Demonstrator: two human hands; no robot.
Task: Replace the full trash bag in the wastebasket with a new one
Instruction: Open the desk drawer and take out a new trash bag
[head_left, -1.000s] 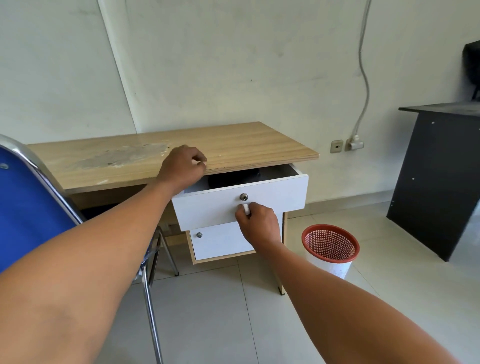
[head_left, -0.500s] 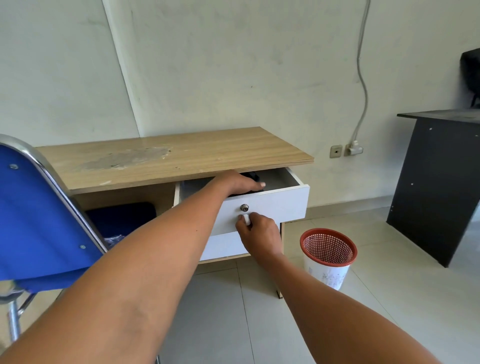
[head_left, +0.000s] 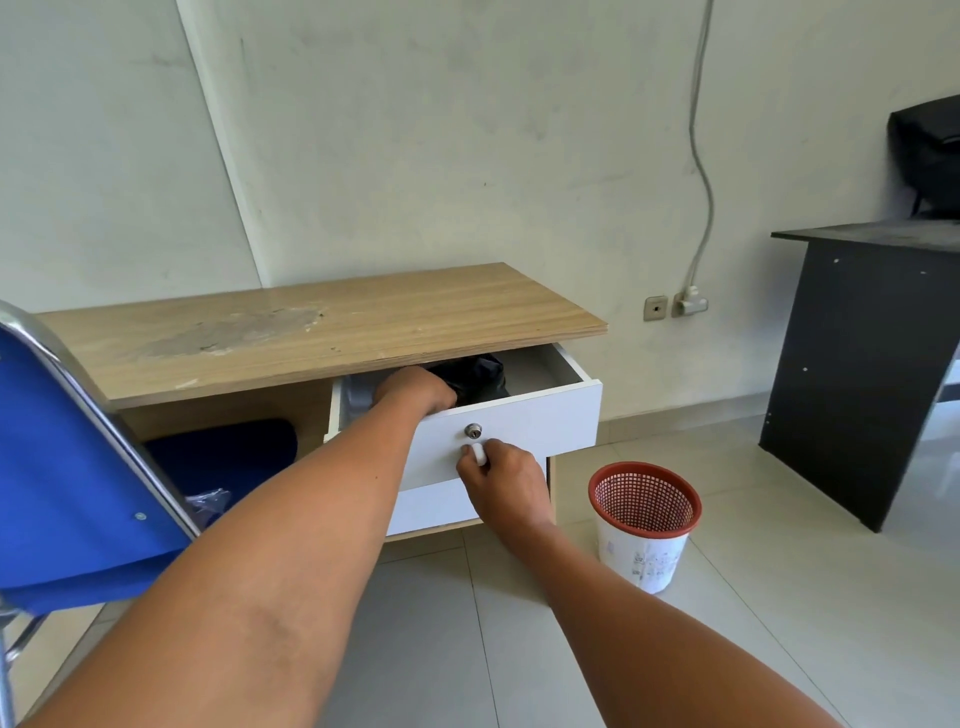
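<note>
The top white drawer of the wooden desk stands pulled out. Black folded trash bags lie inside it. My left hand reaches down into the drawer against the black bags; its fingers are hidden, so whether it grips them I cannot tell. My right hand pinches the small white drawer knob below the keyhole. The red mesh wastebasket with a white lower half stands on the floor right of the desk, with no bag in it.
A blue chair with a chrome frame stands at my left, partly under the desk. A black table is at the right with a dark object on it. A wall socket and cable sit behind the wastebasket. Tiled floor lies below.
My left hand left the desk edge and went down into the drawer onto the black bags. The drawer has come out farther. My right hand stayed on the knob.
</note>
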